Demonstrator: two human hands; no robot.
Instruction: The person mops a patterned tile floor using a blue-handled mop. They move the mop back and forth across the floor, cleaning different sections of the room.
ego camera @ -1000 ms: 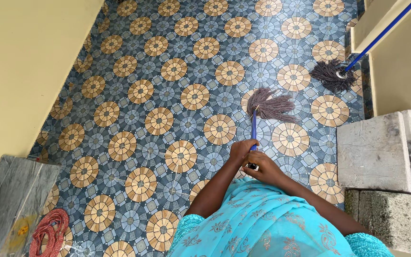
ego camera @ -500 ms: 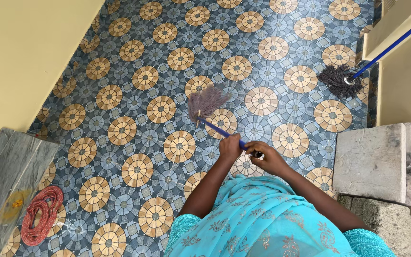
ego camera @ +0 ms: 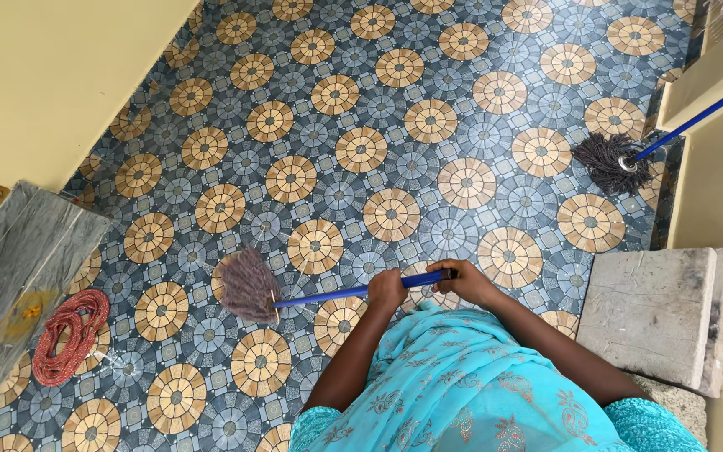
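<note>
Viewed from above, a floor (ego camera: 428, 75) of blue tiles with tan circular medallions fills most of the frame, bounded at upper left by a plain cream wall (ego camera: 43, 75). A grey stone slab (ego camera: 10, 276) lies along the left edge, with a coil of red rope (ego camera: 64, 335) resting partly on it and partly on the floor beside it. At lower right, a pale concrete block (ego camera: 654, 314) sits against the right-hand wall. The person's turquoise patterned garment (ego camera: 462, 385) occupies the bottom centre. A short broom (ego camera: 248, 285) with a blue handle lies nearly level across the floor, its brownish bristle head fanned on the tiles to the left of the hands. The left hand (ego camera: 387, 289) has its grip closed around the handle near mid-length; the right hand (ego camera: 466, 280) has its grip closed around the handle's near end, so the two hands sit just beside each other on the shaft. Well apart, at upper right, a second mop (ego camera: 608, 159) with dark strands and a blue handle rests head-down on the floor, its handle leaning toward the right-hand wall.
</note>
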